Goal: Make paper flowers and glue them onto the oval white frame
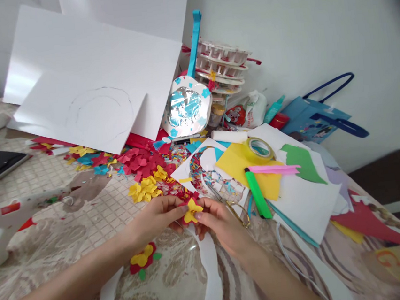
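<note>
Between my two hands is a paper flower (192,212), yellow petals layered on red ones. The fingers of my left hand (168,212) pinch its left side. My right hand (213,214) grips its right edge between thumb and fingers. Just below, a white paper ring (211,271) lies on the table and runs up under my hands. Left of the ring's middle sits another flower (142,259), yellow on red with green leaves. Loose yellow paper flowers (145,189) are piled just above my left hand, with red ones (142,162) behind.
A hot glue gun (15,210) lies at the left. To the right are scissors (226,201), a green marker (258,194), a tape roll (260,149) and paper sheets (307,205). White boards (98,84), a decorated round paper piece (187,106) and a blue bag (317,115) stand behind.
</note>
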